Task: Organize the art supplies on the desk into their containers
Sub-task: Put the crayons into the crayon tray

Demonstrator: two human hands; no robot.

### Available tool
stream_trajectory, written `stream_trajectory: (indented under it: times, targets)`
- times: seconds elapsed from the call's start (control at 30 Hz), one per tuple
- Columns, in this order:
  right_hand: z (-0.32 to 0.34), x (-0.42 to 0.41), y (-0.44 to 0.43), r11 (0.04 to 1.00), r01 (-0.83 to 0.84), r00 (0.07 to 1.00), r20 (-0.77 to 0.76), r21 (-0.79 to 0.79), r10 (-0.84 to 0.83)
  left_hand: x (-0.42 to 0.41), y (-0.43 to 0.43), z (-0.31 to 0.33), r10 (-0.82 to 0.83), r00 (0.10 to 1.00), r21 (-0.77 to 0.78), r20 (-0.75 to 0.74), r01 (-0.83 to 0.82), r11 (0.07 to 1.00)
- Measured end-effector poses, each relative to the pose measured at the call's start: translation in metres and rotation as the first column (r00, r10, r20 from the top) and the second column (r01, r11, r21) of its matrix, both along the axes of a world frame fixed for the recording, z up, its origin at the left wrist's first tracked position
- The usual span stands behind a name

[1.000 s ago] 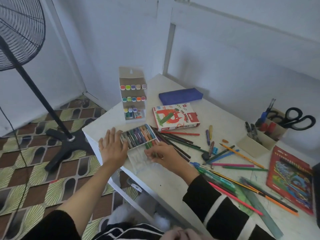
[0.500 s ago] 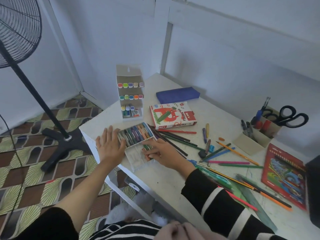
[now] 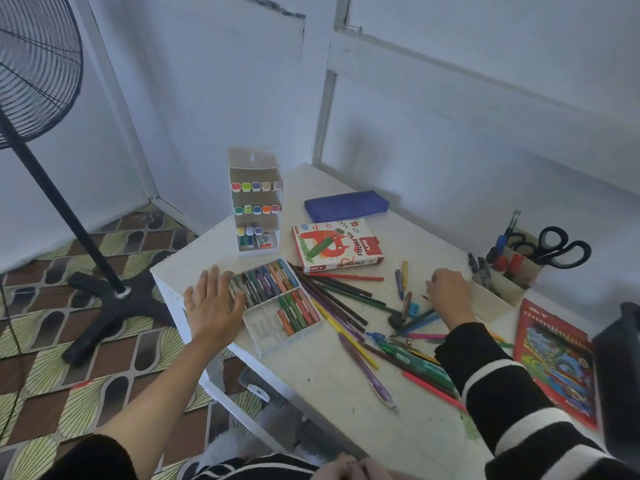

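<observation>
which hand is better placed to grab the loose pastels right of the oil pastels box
Right: the right hand is beside the loose pastels, while the left hand lies flat against the pastel tray, farther away.

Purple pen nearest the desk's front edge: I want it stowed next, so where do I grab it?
Pinch the purple pen by its near half from above: it lies flat on bare desk there, while its far end sits among pencils.

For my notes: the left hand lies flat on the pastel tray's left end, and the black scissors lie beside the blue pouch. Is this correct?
Partly wrong. In the head view the black scissors stand in the beige organizer, far right of the blue pouch. The left hand does lie flat on the left end of the pastel tray.
</observation>
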State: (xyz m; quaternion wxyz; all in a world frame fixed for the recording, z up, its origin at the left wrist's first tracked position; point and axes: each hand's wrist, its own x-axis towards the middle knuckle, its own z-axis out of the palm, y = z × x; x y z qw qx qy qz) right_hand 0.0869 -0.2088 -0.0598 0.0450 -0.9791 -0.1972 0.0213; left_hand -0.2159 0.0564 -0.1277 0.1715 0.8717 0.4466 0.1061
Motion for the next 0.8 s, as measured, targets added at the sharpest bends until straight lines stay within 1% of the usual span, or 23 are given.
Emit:
stream_trajectory:
  times: [0.1,0.33,0.4,0.43,0.5,0.53,0.57,0.63,0.7,0.8]
  targets:
    - [-0.002,-0.003,0.003,0.994,-0.043,0.999,0.003,-0.104,0.044,0.000,0.001,-0.001,0.000,1.000,0.002,-0.008,0.000,1.000]
    - [-0.011,-0.007,0.007,0.994,-0.032,0.999,0.033,-0.109,0.036,0.000,0.001,-0.002,0.000,1.000,-0.002,-0.019,0.000,1.000]
    - [-0.008,-0.008,0.011,0.999,-0.025,1.000,0.013,-0.032,0.025,0.000,0.001,-0.001,0.003,1.000,0.002,-0.023,-0.003,1.000]
    - [-0.006,-0.010,0.015,0.999,-0.018,1.000,-0.007,0.034,0.018,0.000,0.001,-0.001,0.003,1.000,0.005,-0.025,-0.003,1.000]
    - [0.003,-0.019,0.027,0.976,-0.001,0.997,-0.074,0.218,0.017,0.000,0.001,-0.001,0.002,1.000,0.008,-0.023,-0.002,1.000]
    - [0.008,-0.028,0.035,0.948,-0.008,0.991,-0.126,0.318,0.051,0.000,0.001,-0.001,0.001,1.000,0.007,-0.023,-0.001,1.000]
    - [0.011,-0.038,0.044,0.913,-0.036,0.978,-0.172,0.405,0.115,0.000,0.000,0.000,0.001,1.000,0.005,-0.022,-0.001,1.000]
    - [0.016,-0.065,0.063,0.859,-0.124,0.940,-0.218,0.496,0.262,0.000,0.000,0.001,-0.002,1.000,0.002,-0.018,0.002,1.000]
    - [0.019,-0.096,0.084,0.826,-0.217,0.890,-0.243,0.519,0.386,0.000,-0.001,0.002,-0.006,1.000,0.003,-0.010,0.006,1.000]
    - [0.015,-0.134,0.115,0.735,-0.395,0.792,-0.201,0.551,0.576,-0.001,0.000,0.002,-0.011,1.000,0.005,-0.020,0.011,1.000]
